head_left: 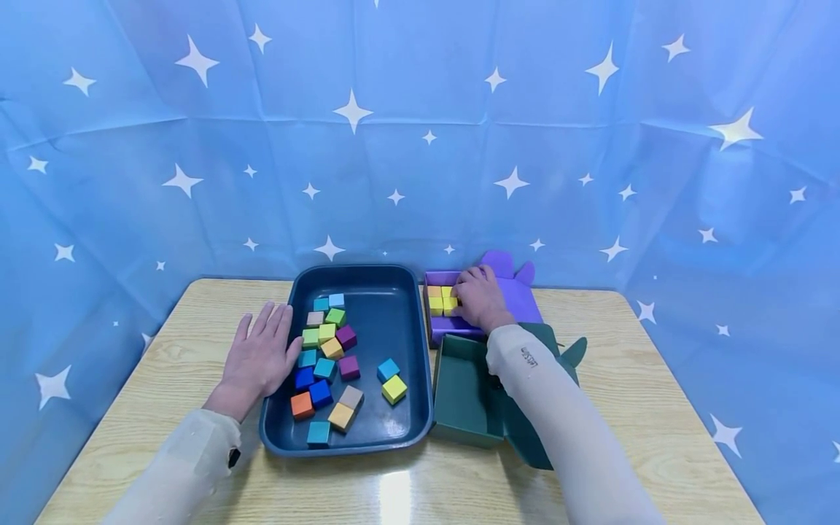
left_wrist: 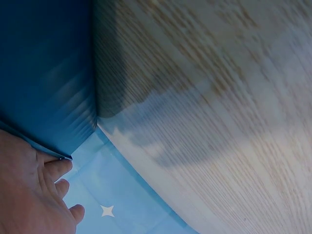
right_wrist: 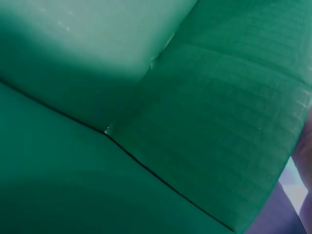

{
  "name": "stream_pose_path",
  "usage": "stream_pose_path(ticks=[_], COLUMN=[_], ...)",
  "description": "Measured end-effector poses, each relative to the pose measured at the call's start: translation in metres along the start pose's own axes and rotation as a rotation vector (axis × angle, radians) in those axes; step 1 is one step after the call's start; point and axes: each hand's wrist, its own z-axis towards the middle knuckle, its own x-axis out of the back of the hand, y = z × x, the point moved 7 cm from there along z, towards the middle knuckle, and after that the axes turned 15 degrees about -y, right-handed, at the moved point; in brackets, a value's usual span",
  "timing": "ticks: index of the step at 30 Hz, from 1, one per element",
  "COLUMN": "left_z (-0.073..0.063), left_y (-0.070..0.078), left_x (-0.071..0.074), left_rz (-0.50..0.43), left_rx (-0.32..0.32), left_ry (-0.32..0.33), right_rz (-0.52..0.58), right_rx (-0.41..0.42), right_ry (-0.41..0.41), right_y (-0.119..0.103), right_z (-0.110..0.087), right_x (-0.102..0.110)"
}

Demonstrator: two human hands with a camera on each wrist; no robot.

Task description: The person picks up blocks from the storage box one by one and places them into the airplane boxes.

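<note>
My left hand (head_left: 259,355) lies with straight fingers along the left rim of a dark blue tray (head_left: 387,321); the left wrist view shows fingertips at the rim. Many coloured wooden cubes, such as a yellow cube (head_left: 394,390) and an orange cube (head_left: 302,405), lie in the tray, mostly on its left side. My right hand (head_left: 482,297) reaches down into a purple box (head_left: 453,277), its fingers bent beside yellow cubes (head_left: 437,306). Those fingertips are hidden, so I cannot tell whether they pinch a cube. An orange cube (head_left: 434,291) sits at the box's back left.
An open dark green box (head_left: 459,386) stands in front of the purple one, under my right forearm, and fills most of the right wrist view. Both lids fold out to the right. Behind the wooden table (head_left: 656,408) hangs a blue star-patterned cloth (head_left: 420,160).
</note>
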Motion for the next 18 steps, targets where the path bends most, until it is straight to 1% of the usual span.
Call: stream_pose_path(ticks=[7, 11, 15, 18], left_z=[0.000, 0.001, 0.001, 0.000], left_y=[0.001, 0.000, 0.000, -0.001], left_x=[0.000, 0.000, 0.000, 0.000], left_rz=[-0.004, -0.005, -0.008, -0.010], left_rx=[-0.003, -0.003, -0.004, -0.003], left_ry=[-0.002, 0.003, 0.003, -0.001], right_rz=[-0.018, -0.013, 0.023, 0.075], right_rx=[0.015, 0.017, 0.023, 0.037], right_ry=[0.050, 0.060, 0.078, 0.103], right_y=[-0.004, -0.004, -0.003, -0.004], right_z=[-0.004, -0.005, -0.005, -0.007], right_x=[0.002, 0.003, 0.008, 0.020])
